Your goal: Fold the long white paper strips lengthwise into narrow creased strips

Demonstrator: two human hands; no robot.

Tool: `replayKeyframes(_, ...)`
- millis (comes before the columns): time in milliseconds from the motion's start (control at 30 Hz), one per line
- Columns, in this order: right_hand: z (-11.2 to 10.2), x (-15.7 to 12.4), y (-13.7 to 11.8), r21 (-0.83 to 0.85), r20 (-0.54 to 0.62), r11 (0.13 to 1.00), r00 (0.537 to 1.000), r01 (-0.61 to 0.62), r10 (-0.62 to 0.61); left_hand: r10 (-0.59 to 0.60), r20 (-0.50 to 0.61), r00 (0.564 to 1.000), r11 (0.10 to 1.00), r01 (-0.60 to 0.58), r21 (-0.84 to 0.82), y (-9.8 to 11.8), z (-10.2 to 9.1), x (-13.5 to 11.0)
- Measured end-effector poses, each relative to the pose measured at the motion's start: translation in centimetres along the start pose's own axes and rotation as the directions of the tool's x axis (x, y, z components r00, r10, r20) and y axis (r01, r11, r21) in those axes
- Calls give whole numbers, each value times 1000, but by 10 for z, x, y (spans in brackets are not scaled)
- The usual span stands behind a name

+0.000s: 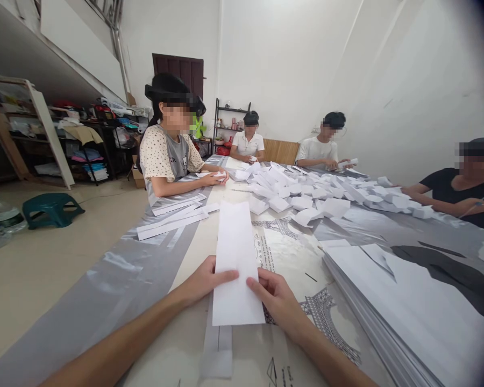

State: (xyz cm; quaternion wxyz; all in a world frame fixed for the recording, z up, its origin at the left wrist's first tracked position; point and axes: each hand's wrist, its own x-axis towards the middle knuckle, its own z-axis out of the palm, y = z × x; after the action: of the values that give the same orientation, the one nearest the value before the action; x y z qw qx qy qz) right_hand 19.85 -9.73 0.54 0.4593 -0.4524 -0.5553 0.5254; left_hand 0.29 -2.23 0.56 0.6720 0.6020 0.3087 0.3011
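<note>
A long white paper strip (236,242) is held up in front of me, over the table. My left hand (210,278) grips its left edge, thumb on the front face and fingers behind. On the opposite edge my right hand (275,290) pinches it the same way. Below the held strip, another narrow strip of paper (218,360) lies on the tablecloth, partly covered by it. Folded white paper pieces (298,188) form a large pile farther up the table.
A thick stack of white paper sheets (411,306) sits at the right. Loose paper strips (173,220) lie at the left. Several people sit around the table with paper in hand, one person (173,145) nearest on the left. A green stool (52,209) stands on the floor.
</note>
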Motion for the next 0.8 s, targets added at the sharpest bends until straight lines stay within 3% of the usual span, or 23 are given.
replayKeyframes(233,-1,0,1,76,-37,996,998,-41,44,7,-9,1000,999,-7,40,3,0,-2)
replayKeyframes(800,-1,0,4,-10,-19,1000,1000,-4,4,30,-19,999,998,-29,52,0,-1,-1)
